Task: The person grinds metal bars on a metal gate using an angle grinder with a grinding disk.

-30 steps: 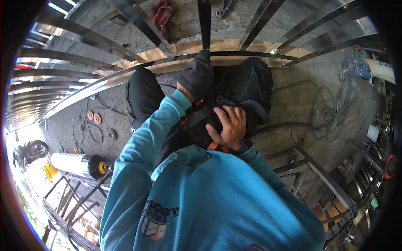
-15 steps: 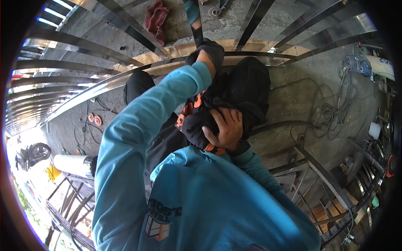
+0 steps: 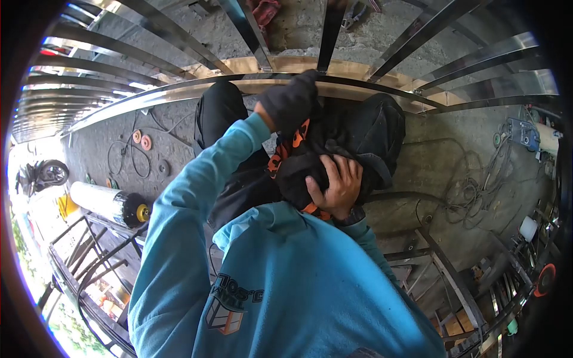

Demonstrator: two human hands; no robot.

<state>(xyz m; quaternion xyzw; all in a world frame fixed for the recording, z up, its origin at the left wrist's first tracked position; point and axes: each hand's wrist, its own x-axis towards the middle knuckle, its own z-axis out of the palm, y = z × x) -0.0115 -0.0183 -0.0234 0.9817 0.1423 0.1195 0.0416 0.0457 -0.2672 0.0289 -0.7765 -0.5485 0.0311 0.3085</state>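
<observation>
My left hand (image 3: 290, 101) wears a black glove and lies against the underside of the curved polished steel rail (image 3: 179, 89) of a barred gate. Its fingers are hidden, so I cannot see whether they grip the rail. My bare right hand (image 3: 335, 186) is closed on a bundle of black and orange fabric (image 3: 293, 164), perhaps a glove, pressed onto my lap. My knees in black trousers (image 3: 373, 128) sit just under the rail. A blue sweatshirt (image 3: 286, 286) covers both arms.
Flat steel bars (image 3: 242, 27) fan out above the rail over a concrete floor. A gas cylinder (image 3: 107, 203), grinding discs (image 3: 143, 140) and cables (image 3: 477, 188) lie around. A red rag (image 3: 265, 9) and pliers (image 3: 357, 9) are beyond the bars. Metal frames (image 3: 453, 280) stand lower right.
My gloved left hand rose to the rail half a second ago and has come down slightly, staying at the rail. The view shifted. My right hand keeps hold of the fabric.
</observation>
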